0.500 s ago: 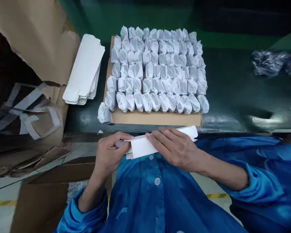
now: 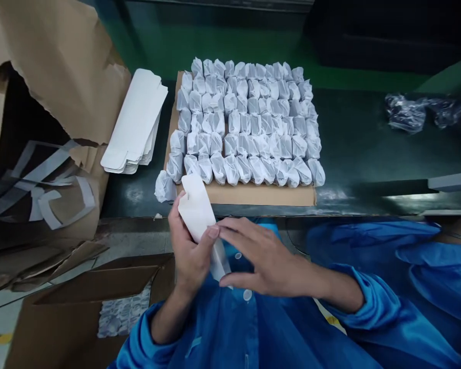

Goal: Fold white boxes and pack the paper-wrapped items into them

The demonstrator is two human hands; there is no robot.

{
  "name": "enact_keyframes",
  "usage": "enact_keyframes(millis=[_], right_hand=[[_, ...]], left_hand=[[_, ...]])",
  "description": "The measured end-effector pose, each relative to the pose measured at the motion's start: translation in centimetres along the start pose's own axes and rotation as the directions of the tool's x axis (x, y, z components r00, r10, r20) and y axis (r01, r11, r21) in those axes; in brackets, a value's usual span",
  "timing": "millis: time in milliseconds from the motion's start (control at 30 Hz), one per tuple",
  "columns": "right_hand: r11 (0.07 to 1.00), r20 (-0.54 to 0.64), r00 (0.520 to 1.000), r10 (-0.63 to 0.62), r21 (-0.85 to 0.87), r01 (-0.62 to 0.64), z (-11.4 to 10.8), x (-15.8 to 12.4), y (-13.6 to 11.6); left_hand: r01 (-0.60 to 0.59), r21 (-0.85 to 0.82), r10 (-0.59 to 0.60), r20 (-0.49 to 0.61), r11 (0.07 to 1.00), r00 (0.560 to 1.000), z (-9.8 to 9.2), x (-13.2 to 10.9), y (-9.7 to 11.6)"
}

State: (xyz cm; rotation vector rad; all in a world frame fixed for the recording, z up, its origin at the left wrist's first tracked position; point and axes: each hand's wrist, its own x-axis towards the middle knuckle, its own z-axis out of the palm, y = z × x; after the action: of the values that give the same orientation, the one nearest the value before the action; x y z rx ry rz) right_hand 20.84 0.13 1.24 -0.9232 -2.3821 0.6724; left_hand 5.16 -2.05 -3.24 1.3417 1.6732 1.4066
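Below the held carton (image 2: 197,212), a cardboard box (image 2: 61,320) holds wrapped bundles (image 2: 120,313).

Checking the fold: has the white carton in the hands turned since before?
Yes. The carton lay along the near edge of the tray; now it points at that edge.

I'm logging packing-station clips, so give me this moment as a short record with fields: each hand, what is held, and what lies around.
left hand: grips the flat white cardboard carton, which is tilted
right hand: fingers touch the carton's lower part; grip unclear
ahead: white paper-wrapped bundles in rows on a brown cardboard sheet
left of sheet: stack of flat white carton blanks
far right: crumpled clear plastic bags
lower left: open brown cardboard box
surface: dark green table
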Motion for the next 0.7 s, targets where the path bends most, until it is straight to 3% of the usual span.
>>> enact_keyframes(millis=[67,167,267,367,433,500,533,600,700], right_hand=[[0.984,-0.101,0.992,0.077,0.169,-0.059,-0.8,0.5,0.6],[0.994,-0.229,0.973,0.008,0.11,0.018,-1.1,1.0,1.6],[0.995,-0.166,0.981,-0.096,-0.007,0.097,-1.1,1.2,2.3],[0.974,-0.101,0.995,-0.024,0.221,0.046,-1.8,1.6,2.9],[0.859,-0.102,0.977,0.185,0.5,-0.111,-2.5,2.3,3.3],[0.636,-0.042,0.912,0.408,0.73,-0.251,-2.8,3.3,3.7],[0.526,0.02,0.886,0.463,0.799,-0.292,-2.9,3.8,3.9],[0.389,0.154,0.886,0.437,0.856,-0.34,-2.6,4.7,4.0],[0.394,0.252,0.901,0.353,0.834,-0.387,-2.1,5.1,3.5]], left_hand=[[-0.052,0.054,0.049,0.059,0.997,0.997,-0.6,0.6,-0.3],[-0.183,0.103,0.175,0.079,0.978,0.981,-1.2,1.0,-0.2],[-0.294,0.128,0.276,0.144,0.947,0.95,-1.7,1.5,-0.1],[-0.336,0.127,0.303,0.227,0.933,0.926,-2.3,2.0,0.0],[-0.332,0.148,0.289,0.253,0.931,0.923,-2.5,2.1,0.2],[-0.337,0.181,0.281,0.278,0.924,0.919,-2.5,2.1,0.5],[-0.347,0.196,0.282,0.296,0.917,0.913,-2.4,2.1,0.6],[-0.373,0.227,0.291,0.324,0.9,0.9,-2.3,1.9,0.9],[-0.369,0.32,0.264,0.325,0.873,0.908,-2.0,1.7,0.6]])
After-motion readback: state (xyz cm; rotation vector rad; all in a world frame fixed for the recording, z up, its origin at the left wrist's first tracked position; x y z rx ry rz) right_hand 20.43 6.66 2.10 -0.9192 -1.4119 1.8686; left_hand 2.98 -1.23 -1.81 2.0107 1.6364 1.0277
